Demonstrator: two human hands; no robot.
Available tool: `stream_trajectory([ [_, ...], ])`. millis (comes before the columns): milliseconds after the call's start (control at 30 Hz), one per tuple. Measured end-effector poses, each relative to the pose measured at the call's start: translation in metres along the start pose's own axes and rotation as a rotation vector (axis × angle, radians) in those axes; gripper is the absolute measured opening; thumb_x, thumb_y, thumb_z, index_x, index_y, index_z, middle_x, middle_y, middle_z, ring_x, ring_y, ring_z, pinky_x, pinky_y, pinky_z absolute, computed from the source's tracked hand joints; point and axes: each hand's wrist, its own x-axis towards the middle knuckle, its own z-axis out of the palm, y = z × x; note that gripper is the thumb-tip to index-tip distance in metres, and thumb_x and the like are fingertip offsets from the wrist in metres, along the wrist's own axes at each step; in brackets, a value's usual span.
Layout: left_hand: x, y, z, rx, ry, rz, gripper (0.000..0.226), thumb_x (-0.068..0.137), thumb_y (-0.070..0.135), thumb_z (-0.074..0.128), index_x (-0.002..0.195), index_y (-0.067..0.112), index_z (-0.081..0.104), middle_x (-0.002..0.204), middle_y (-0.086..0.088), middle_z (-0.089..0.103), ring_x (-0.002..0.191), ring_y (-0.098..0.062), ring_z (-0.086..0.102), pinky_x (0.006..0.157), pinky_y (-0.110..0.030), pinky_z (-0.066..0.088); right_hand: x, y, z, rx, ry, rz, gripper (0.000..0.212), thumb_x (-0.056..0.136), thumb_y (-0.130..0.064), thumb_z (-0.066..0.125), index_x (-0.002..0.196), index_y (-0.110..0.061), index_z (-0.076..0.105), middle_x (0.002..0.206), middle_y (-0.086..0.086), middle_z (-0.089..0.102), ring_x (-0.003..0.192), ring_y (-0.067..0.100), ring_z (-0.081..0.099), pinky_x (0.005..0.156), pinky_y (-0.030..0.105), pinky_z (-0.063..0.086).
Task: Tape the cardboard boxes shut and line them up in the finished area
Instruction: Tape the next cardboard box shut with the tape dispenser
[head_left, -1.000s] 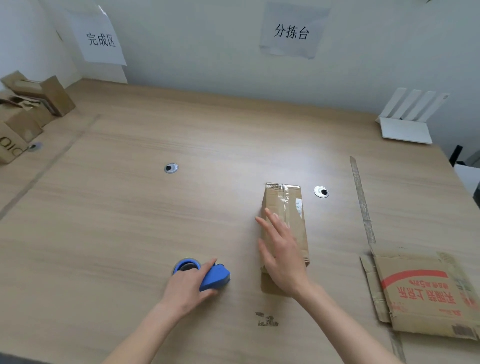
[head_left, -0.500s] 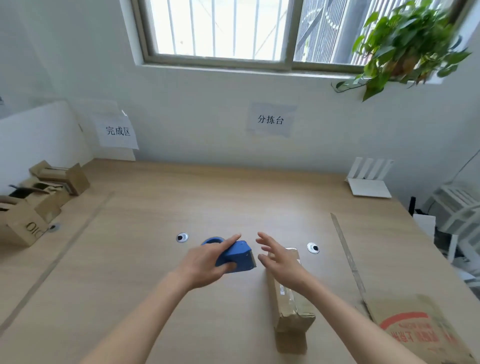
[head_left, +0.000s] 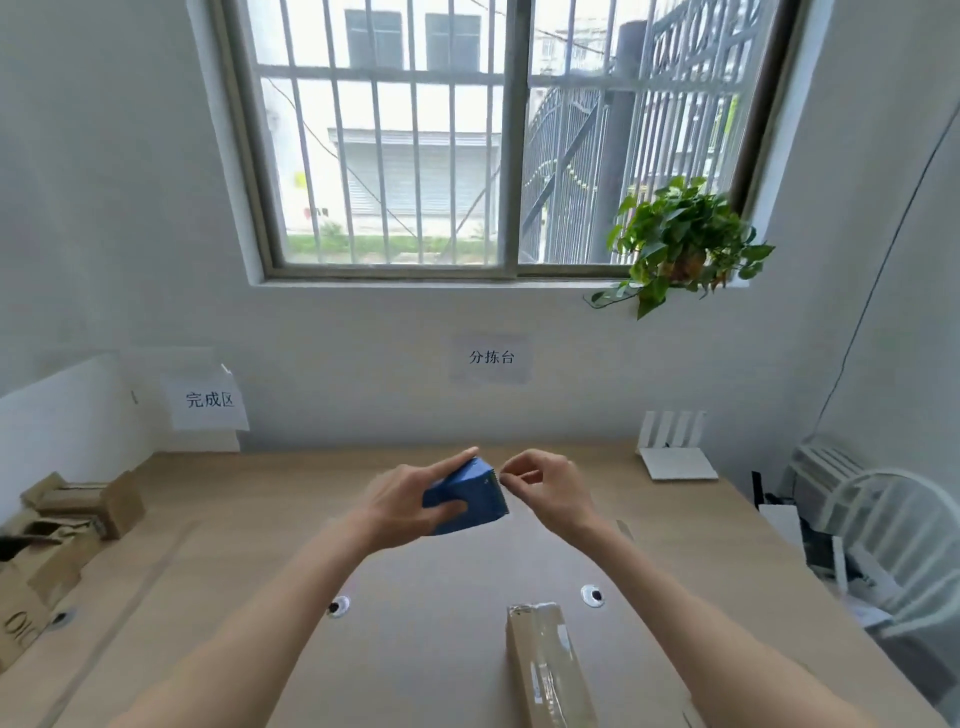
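Barred window above pale wooden tabletop. Left hand grips blue plastic tape dispenser; right hand pinches at its edge. Suggest: free tape end fully before lowering to long brown cardboard box.

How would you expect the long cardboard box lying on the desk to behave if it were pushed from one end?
The cardboard box lies flat on its long side, so it probably slides rather than tips. Its narrow shape suggests it may swivel if pushed off-centre. Glossy tape over it could feel slippery.
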Motion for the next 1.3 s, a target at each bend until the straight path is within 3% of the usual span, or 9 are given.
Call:
stream_trajectory([
  [200,0.026,0.021,-0.010,0.075,0.004,0.011,0.069,0.089,0.050,0.055,0.145,0.066,0.016,0.114,0.016,0.067,0.079,-0.014,0.057,0.075,-0.035,0.051,0.021,0.006,-0.023,0.021,0.030,-0.025,0.013,0.082,-0.021,0.083,0.080,-0.028,0.073,0.073,-0.011,0.074,0.070,0.006,0.070,0.068,0.023,0.055],
  [333,0.040,0.031,-0.008,0.120,0.070,-0.015,0.064,0.086,0.056,0.060,0.142,0.064,0.029,0.094,0.011,0.071,0.069,-0.013,0.053,0.066,-0.030,0.046,0.029,0.014,-0.033,0.009,0.023,-0.017,0.018,0.081,-0.022,0.084,0.098,-0.022,0.079,0.077,-0.012,0.075,0.071,0.005,0.070,0.070,0.023,0.056],
  [467,0.050,0.038,0.004,0.109,0.136,-0.063,0.059,0.077,0.068,0.056,0.134,0.064,0.041,0.090,0.014,0.070,0.070,-0.012,0.055,0.065,-0.027,0.045,0.034,0.026,-0.048,0.049,-0.003,0.043,0.007,0.084,-0.012,0.079,0.085,-0.018,0.082,0.067,-0.016,0.073,0.062,-0.004,0.066,0.065,0.012,0.048],
  [633,0.049,0.034,0.029,0.076,0.097,-0.134,0.058,0.073,0.074,0.051,0.131,0.066,0.045,0.099,0.022,0.070,0.072,-0.011,0.056,0.064,-0.022,0.043,0.019,0.059,-0.057,0.036,-0.032,0.096,0.011,0.085,-0.011,0.075,0.081,-0.020,0.081,0.071,-0.011,0.075,0.065,-0.003,0.066,0.065,0.016,0.050],
  [800,0.028,0.012,0.059,-0.048,-0.025,-0.211,0.044,0.087,0.042,0.071,0.127,0.055,0.057,0.103,0.031,0.066,0.081,0.017,0.056,0.063,-0.007,0.039,-0.013,0.107,-0.067,0.056,-0.105,0.194,0.009,0.085,-0.012,0.074,0.084,-0.019,0.081,0.074,-0.009,0.076,0.064,-0.010,0.064,0.064,0.007,0.044],
  [867,0.025,0.011,0.080,-0.060,-0.079,-0.210,0.044,0.088,0.041,0.070,0.127,0.055,0.056,0.096,0.037,0.061,0.082,0.020,0.054,0.064,-0.005,0.039,-0.022,0.130,-0.059,0.095,-0.115,0.244,0.013,0.084,-0.010,0.074,0.082,-0.021,0.080,0.071,-0.008,0.075,0.065,-0.005,0.066,0.069,0.016,0.049],
  [1067,0.020,-0.007,0.143,0.018,-0.276,-0.161,0.049,0.089,0.050,0.062,0.136,0.053,0.048,0.114,0.026,0.066,0.092,-0.002,0.060,0.073,-0.016,0.043,-0.062,0.201,-0.021,0.066,-0.138,0.397,0.010,0.084,-0.014,0.075,0.083,-0.023,0.079,0.075,-0.006,0.076,0.070,0.002,0.069,0.071,0.021,0.055],
  [1200,-0.001,-0.019,0.194,-0.005,-0.408,-0.171,0.054,0.084,0.060,0.056,0.136,0.055,0.046,0.111,0.023,0.068,0.091,-0.001,0.062,0.082,-0.026,0.051,-0.086,0.238,-0.004,0.057,-0.178,0.478,0.008,0.084,-0.015,0.075,0.083,-0.022,0.079,0.072,-0.009,0.075,0.069,0.002,0.068,0.067,0.017,0.052],
  [1300,-0.018,-0.022,0.226,0.008,-0.452,-0.182,0.054,0.083,0.062,0.055,0.136,0.056,0.046,0.108,0.025,0.068,0.089,0.000,0.061,0.077,-0.020,0.048,-0.109,0.262,0.007,0.063,-0.236,0.557,0.011,0.085,-0.016,0.075,0.079,-0.025,0.077,0.068,-0.012,0.073,0.066,-0.001,0.066,0.065,0.015,0.050],
])
